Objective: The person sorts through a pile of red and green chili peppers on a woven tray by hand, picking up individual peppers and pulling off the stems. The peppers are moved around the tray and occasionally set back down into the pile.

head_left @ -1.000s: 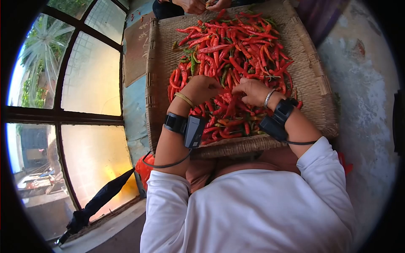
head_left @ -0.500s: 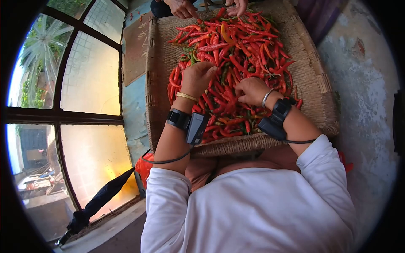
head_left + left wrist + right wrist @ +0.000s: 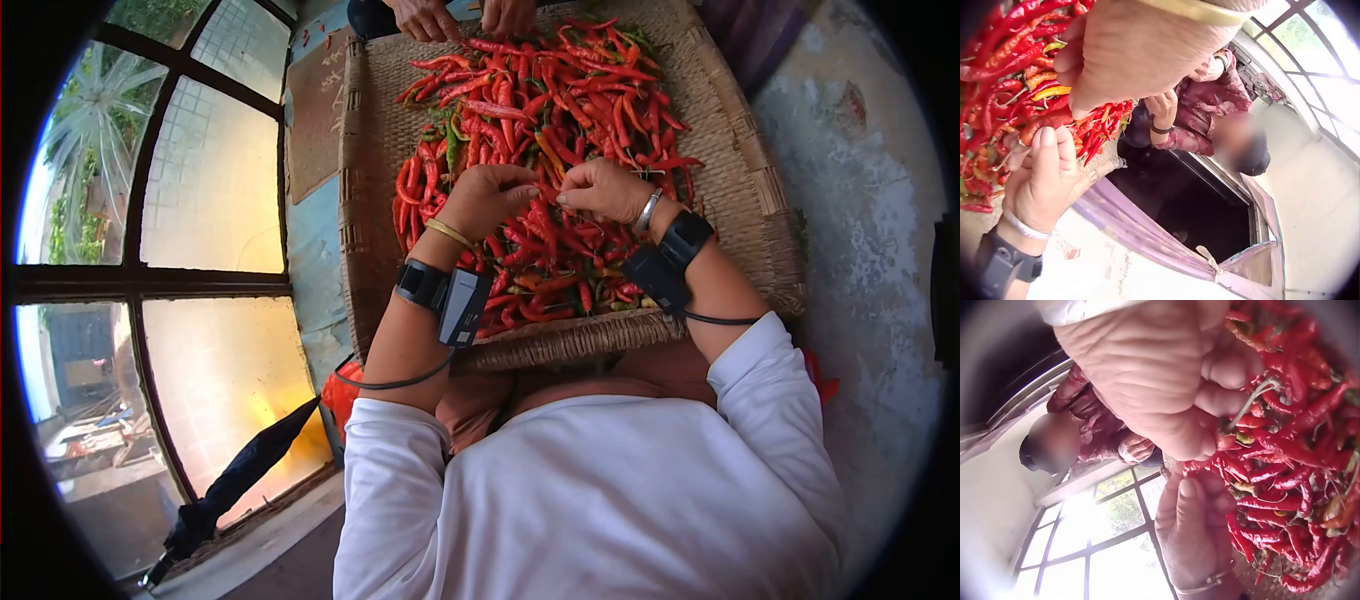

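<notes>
Both hands meet over a heap of red chili peppers [image 3: 510,95] on a woven tray [image 3: 755,180]. My right hand [image 3: 612,190] pinches one red chili pepper [image 3: 1054,119] between thumb and fingers. Opposite it, my left hand [image 3: 490,197] has its fingers curled in at the other end of that chili. In the right wrist view the chili [image 3: 1195,467] shows as a small red piece between the two hands, mostly covered by fingers. A curved stem [image 3: 1254,400] shows beside the right fingertips.
Across the tray, another person's hands [image 3: 425,18] are at the far edge of the heap. A window [image 3: 210,180] stands on the left, with a folded black umbrella [image 3: 235,480] leaning below it. A red bag [image 3: 338,395] lies by the near left corner.
My left hand lifted away up the heap, then came back down and right. My right hand rose slightly, and both now meet at one chili. The other person's hands shifted at the far edge.
</notes>
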Action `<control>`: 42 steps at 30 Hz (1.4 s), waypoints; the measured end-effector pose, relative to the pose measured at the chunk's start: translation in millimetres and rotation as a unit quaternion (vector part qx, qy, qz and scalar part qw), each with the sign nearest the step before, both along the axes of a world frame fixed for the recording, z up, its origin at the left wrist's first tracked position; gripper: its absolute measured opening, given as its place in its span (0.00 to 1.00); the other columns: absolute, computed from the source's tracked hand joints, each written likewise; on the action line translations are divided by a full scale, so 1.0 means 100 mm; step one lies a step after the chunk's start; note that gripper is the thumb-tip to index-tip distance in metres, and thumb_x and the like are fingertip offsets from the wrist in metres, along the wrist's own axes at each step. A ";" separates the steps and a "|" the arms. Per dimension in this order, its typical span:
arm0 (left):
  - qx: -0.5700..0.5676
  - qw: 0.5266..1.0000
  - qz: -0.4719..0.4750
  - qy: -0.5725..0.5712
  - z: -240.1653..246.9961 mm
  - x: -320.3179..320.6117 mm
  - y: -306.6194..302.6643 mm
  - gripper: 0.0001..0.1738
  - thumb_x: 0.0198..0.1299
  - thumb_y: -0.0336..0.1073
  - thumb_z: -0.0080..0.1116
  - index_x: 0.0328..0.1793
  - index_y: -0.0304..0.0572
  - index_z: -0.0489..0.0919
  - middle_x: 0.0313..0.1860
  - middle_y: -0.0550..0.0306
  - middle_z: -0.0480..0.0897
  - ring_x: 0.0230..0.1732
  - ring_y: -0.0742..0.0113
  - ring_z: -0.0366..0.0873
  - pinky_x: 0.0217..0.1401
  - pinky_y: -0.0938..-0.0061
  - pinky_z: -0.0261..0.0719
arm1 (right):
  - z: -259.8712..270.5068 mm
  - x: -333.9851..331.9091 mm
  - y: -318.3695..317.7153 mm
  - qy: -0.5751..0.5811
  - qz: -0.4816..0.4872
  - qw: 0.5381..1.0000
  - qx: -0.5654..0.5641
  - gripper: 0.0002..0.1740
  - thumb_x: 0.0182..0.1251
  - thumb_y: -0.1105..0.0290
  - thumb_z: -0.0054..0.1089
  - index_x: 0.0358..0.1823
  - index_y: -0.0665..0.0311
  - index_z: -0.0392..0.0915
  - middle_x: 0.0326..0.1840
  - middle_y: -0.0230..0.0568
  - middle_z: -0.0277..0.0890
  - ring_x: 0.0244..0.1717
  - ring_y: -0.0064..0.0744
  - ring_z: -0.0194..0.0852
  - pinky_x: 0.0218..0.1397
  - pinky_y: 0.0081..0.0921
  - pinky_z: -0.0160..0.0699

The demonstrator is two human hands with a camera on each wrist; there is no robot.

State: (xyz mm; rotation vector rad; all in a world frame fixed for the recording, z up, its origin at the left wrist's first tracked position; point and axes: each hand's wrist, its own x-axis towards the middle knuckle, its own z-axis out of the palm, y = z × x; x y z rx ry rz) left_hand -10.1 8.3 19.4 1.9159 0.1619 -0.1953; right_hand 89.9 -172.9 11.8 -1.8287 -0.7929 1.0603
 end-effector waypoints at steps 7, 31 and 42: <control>-0.186 0.957 0.201 -0.098 0.05 0.09 0.36 0.21 0.57 0.37 0.54 0.53 0.33 0.69 0.31 0.60 0.77 0.26 0.78 0.73 0.28 0.83 0.72 | -0.12 0.09 -0.01 -0.068 -0.099 0.992 -0.028 0.14 0.58 0.59 0.53 0.27 0.63 0.76 0.17 0.32 0.73 0.15 0.19 0.69 0.21 0.20 0.69; 0.327 0.916 -0.171 -0.161 -0.35 0.03 -0.15 0.12 0.45 0.34 0.55 0.39 0.46 0.77 0.36 0.55 0.75 0.38 0.56 0.75 0.38 0.66 0.74 | -0.18 -0.09 0.04 -0.062 -0.012 0.995 -0.071 0.16 0.53 0.58 0.57 0.32 0.65 0.76 0.21 0.37 0.74 0.18 0.24 0.73 0.24 0.22 0.73; 0.320 0.925 -0.139 -0.150 -0.05 0.04 -0.06 0.10 0.46 0.34 0.58 0.36 0.43 0.79 0.27 0.53 0.79 0.31 0.58 0.77 0.33 0.70 0.74 | 0.03 -0.10 0.06 -0.001 0.006 0.997 -0.079 0.10 0.59 0.65 0.52 0.28 0.66 0.73 0.16 0.32 0.70 0.14 0.18 0.67 0.17 0.15 0.68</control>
